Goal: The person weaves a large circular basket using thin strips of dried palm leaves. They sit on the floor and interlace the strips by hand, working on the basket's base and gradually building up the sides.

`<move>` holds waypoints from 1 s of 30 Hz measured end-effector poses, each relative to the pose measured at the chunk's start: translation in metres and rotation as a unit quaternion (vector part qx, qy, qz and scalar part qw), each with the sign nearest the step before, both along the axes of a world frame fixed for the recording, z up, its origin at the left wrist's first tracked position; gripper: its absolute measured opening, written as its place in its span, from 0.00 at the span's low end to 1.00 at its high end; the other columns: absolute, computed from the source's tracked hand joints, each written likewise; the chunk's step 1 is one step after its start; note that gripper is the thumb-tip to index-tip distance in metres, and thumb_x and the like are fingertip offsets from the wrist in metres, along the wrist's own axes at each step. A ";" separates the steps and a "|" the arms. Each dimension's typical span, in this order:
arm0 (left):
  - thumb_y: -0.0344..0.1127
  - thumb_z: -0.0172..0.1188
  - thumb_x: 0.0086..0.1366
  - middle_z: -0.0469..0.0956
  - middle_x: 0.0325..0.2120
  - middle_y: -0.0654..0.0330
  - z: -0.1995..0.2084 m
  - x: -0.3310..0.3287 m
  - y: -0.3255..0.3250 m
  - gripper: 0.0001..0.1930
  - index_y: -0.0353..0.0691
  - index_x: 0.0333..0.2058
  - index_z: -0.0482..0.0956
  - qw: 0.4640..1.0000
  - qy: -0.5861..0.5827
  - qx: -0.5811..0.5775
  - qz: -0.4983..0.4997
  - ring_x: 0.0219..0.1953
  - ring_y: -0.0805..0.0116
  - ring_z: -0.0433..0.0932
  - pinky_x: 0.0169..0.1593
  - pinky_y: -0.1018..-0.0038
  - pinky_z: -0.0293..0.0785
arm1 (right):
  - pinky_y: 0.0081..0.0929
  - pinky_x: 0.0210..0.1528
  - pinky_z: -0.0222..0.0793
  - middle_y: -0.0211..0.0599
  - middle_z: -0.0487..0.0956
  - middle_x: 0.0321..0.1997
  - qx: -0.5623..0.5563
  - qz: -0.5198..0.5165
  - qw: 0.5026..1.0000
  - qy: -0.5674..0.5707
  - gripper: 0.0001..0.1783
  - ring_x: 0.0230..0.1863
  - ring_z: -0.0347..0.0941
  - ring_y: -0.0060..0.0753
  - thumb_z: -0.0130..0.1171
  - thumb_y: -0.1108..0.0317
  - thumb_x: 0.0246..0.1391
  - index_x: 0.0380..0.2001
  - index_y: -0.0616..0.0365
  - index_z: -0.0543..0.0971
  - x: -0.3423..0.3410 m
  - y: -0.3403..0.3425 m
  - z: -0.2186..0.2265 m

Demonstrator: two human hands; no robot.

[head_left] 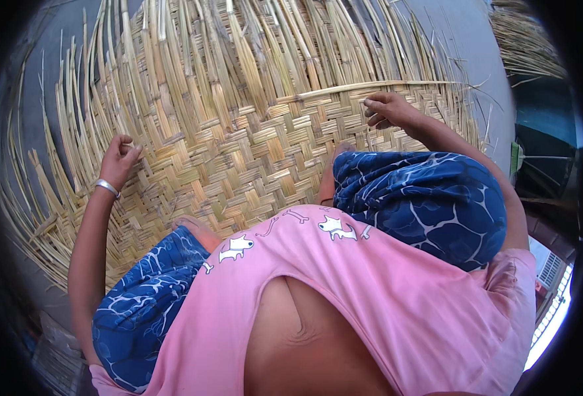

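A partly woven mat of flat split-reed strips lies in front of me, its woven part under my feet. Long loose strips fan out from its far and left sides. One strip lies crosswise over them at the weave's far right edge. My left hand, with a silver bracelet at the wrist, is at the left of the weave, thumb and fingers curled together; what they hold, if anything, I cannot make out. Over the right part of the mat, just nearer than the crosswise strip, my right hand has loosely bent fingers, apart, with nothing visible in them.
My bent knees in blue patterned trousers flank the mat's near side. Grey floor shows beyond the strips. A bundle of thin stalks lies at the far right, above dark objects along that side.
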State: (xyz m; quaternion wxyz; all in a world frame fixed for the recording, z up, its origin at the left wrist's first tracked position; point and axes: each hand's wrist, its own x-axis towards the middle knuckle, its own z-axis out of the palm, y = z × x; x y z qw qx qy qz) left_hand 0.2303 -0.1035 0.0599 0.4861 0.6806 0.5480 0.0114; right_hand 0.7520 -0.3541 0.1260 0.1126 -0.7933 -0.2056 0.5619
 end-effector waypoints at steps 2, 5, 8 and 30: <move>0.30 0.60 0.57 0.70 0.24 0.66 0.028 0.011 0.004 0.11 0.34 0.37 0.70 0.995 0.028 -0.072 -0.066 0.28 0.79 0.68 0.34 0.80 0.69 | 0.25 0.34 0.73 0.40 0.76 0.41 0.041 -0.200 0.979 0.019 0.21 0.35 0.77 0.32 0.49 0.59 0.59 0.51 0.61 0.68 0.015 -0.035 -0.036; 0.26 0.60 0.56 0.70 0.24 0.66 0.079 0.042 0.010 0.09 0.34 0.34 0.70 0.975 0.088 -0.103 -0.177 0.28 0.78 0.68 0.35 0.79 0.69 | 0.23 0.29 0.73 0.39 0.74 0.40 0.152 -0.414 0.897 0.017 0.17 0.36 0.77 0.30 0.50 0.61 0.58 0.47 0.59 0.68 0.044 -0.040 -0.073; 0.27 0.61 0.55 0.72 0.24 0.63 0.094 0.083 0.020 0.10 0.33 0.34 0.70 0.954 0.145 -0.068 -0.252 0.28 0.75 0.71 0.35 0.77 0.71 | 0.26 0.34 0.74 0.37 0.74 0.39 0.221 -0.510 0.831 0.004 0.15 0.38 0.76 0.32 0.50 0.65 0.59 0.46 0.59 0.67 0.073 -0.037 -0.077; 0.38 0.61 0.51 0.74 0.19 0.50 -0.005 0.247 -0.057 0.11 0.36 0.23 0.72 0.897 0.212 -0.024 -0.388 0.25 0.50 0.74 0.32 0.62 0.70 | 0.21 0.21 0.71 0.36 0.75 0.28 0.273 -0.681 0.676 -0.060 0.09 0.27 0.73 0.29 0.56 0.67 0.54 0.35 0.61 0.73 0.313 -0.090 -0.125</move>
